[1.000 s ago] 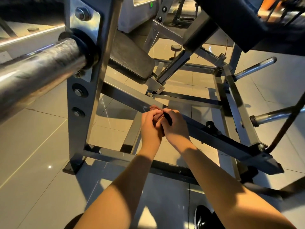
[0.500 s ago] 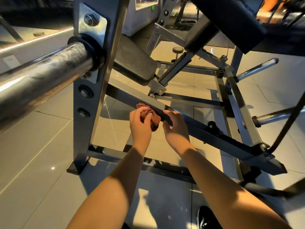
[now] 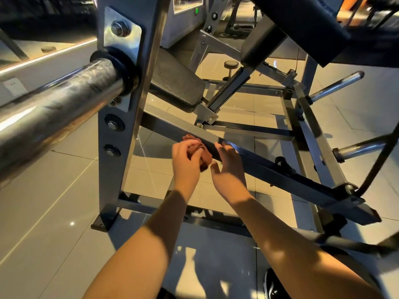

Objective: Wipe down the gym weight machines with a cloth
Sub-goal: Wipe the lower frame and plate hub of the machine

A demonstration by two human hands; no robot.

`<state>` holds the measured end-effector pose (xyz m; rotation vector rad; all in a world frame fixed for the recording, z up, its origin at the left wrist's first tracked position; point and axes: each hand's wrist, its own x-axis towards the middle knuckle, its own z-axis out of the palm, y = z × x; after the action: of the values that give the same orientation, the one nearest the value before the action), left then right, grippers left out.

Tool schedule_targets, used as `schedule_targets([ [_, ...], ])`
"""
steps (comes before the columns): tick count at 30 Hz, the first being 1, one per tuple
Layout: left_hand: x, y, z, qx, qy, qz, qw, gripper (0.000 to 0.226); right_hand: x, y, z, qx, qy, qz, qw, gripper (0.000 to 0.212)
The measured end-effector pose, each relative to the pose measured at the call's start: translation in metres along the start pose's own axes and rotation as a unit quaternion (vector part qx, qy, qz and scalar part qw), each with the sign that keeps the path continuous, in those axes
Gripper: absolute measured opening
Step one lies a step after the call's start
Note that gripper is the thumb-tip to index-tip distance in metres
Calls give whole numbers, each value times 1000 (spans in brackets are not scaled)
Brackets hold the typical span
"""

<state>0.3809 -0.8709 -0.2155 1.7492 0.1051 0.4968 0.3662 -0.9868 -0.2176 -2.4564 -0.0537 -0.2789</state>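
A grey steel weight machine fills the view, and its slanted frame bar (image 3: 269, 167) runs from centre left down to the lower right. My left hand (image 3: 186, 160) grips a bunched reddish-brown cloth (image 3: 205, 158) and holds it against the near side of that bar. My right hand (image 3: 226, 167) sits just right of the cloth, its fingers resting on the bar's upper edge and its thumb hanging below. Part of the cloth is hidden under my left fingers.
A thick chrome weight horn (image 3: 54, 113) juts toward me at the upper left from the upright post (image 3: 121, 117). A black seat pad (image 3: 179, 83) lies behind the bar. Chrome pegs (image 3: 336, 83) stick out at the right. Beige floor tiles (image 3: 54, 223) spread below, with my black shoe (image 3: 274, 285) on them.
My two hands were pressed together on the bar; they have come apart. The left hand has slid the cloth left and up along the bar, while the right stays on it.
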Motion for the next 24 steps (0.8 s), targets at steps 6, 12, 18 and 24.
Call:
schedule_targets([
  [6, 0, -5, -3, 41, -59, 22, 997, 22, -1, -3, 7, 0, 20, -15, 1000, 55],
  [12, 16, 2, -17, -69, 82, -22, 994, 22, -4, -2, 11, -58, 2, -35, 998, 69],
  [18, -14, 1, 25, 30, -53, 59, 996, 19, -2, -8, -2, 124, 48, -3, 991, 39],
  [24, -5, 3, 1, 4, -31, 22, 999, 21, -4, -5, -16, 76, 3, 1, 997, 45],
])
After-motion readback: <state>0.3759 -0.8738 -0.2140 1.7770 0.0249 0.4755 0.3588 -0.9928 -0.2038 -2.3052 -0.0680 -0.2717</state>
